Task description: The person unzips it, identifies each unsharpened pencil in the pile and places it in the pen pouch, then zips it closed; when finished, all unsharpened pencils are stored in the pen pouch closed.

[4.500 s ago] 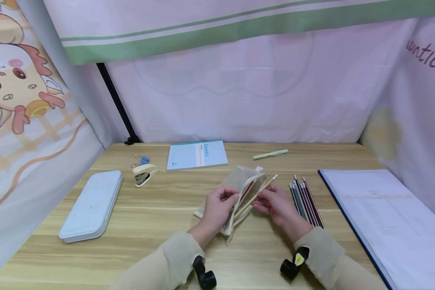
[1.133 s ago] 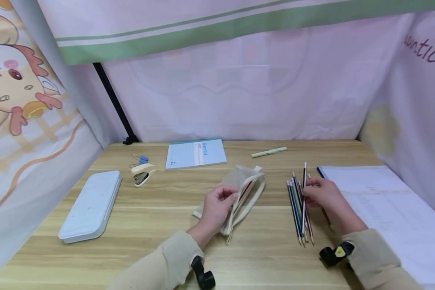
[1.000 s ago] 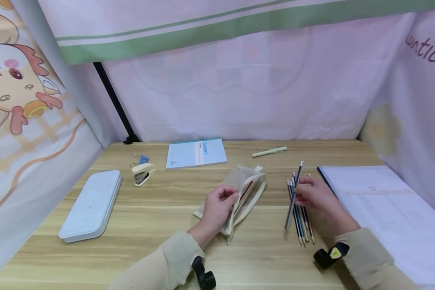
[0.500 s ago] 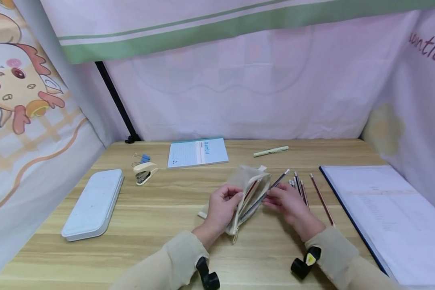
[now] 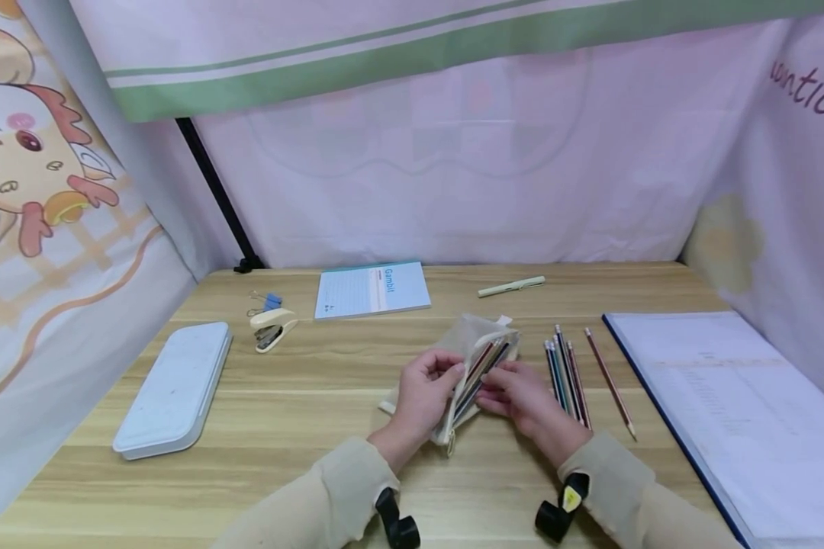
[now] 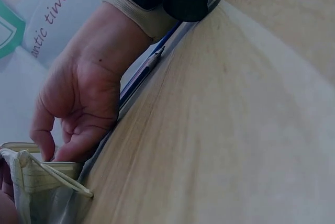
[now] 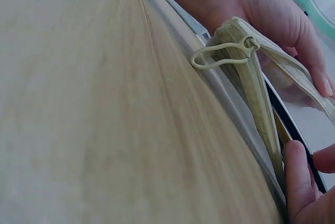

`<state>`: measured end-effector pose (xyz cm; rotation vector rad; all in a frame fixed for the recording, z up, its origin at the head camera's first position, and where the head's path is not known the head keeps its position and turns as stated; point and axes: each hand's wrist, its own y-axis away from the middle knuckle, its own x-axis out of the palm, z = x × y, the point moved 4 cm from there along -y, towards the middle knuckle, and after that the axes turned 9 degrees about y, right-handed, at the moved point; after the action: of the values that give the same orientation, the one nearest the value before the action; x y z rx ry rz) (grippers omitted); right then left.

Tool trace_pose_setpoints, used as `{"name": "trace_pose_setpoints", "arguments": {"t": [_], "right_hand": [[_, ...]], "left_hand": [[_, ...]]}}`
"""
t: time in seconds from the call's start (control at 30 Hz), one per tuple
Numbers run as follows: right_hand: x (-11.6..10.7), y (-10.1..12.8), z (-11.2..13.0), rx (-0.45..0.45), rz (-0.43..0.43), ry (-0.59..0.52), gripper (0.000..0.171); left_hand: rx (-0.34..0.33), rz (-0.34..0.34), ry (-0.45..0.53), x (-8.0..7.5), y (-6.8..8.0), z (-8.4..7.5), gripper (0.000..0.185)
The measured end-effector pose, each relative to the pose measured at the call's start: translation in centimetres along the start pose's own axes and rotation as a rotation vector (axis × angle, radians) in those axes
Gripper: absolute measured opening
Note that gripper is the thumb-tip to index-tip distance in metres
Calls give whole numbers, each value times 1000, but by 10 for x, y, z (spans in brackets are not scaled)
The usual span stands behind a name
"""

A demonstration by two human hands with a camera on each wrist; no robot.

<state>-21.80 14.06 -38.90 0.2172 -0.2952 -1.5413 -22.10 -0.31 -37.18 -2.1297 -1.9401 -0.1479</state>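
Note:
In the head view, my left hand (image 5: 420,398) pinches one side of the unzipped cream mesh pencil pouch (image 5: 461,333) and keeps its mouth apart. Several pencils (image 5: 479,366) lie inside, some reddish and some dark. My right hand (image 5: 527,402) is at the opposite side of the mouth. Seen from the right wrist, its thumb and finger pinch a dark pencil (image 7: 287,113) that lies in the opening beside the zipper. The lower ends of the pencils are hidden in the pouch. A cord zipper pull (image 7: 217,56) hangs from the near end.
Right of the pouch lie a bunch of pencils (image 5: 568,374) and a single reddish pencil (image 5: 609,381), beside a blue-edged folder (image 5: 741,396). A pale pen (image 5: 511,287), notebook (image 5: 373,291), stapler (image 5: 273,331), blue binder clips (image 5: 272,302) and white case (image 5: 173,390) lie around.
My right hand put a yellowish pencil in the pouch, picked a dark pencil from the bunch and carried it left into the pouch. One reddish pencil now lies apart. The left hand stayed on the pouch.

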Motion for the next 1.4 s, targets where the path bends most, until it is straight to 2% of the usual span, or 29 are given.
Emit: {"name": "trace_pose_setpoints", "arguments": {"t": [0.2,0.37,0.47,0.67,0.8,1.07,1.27,1.4], "right_hand": [[1,0,0,-6,10,49,24],[-6,3,6,-28,16,89,29],[-18,6,12,-56,36,146,33],[-54,10,21,-145,93,337,39],[-76,11,23,-160,100,414,38],[-107,13,19,-193,18,620,39],[-110,11,18,-234,31,683,41],[-111,12,19,-236,7,774,41]], "left_hand": [[-13,4,13,2,0,2,13],[-15,-10,22,2,0,3,13],[-13,-19,13,1,-1,3,14],[-5,-39,8,-4,0,1,14],[5,-42,4,-6,1,-1,15],[14,-44,7,-9,0,-3,15],[15,-48,12,-12,-1,-1,15],[23,-50,22,-12,-1,-1,15]]}}
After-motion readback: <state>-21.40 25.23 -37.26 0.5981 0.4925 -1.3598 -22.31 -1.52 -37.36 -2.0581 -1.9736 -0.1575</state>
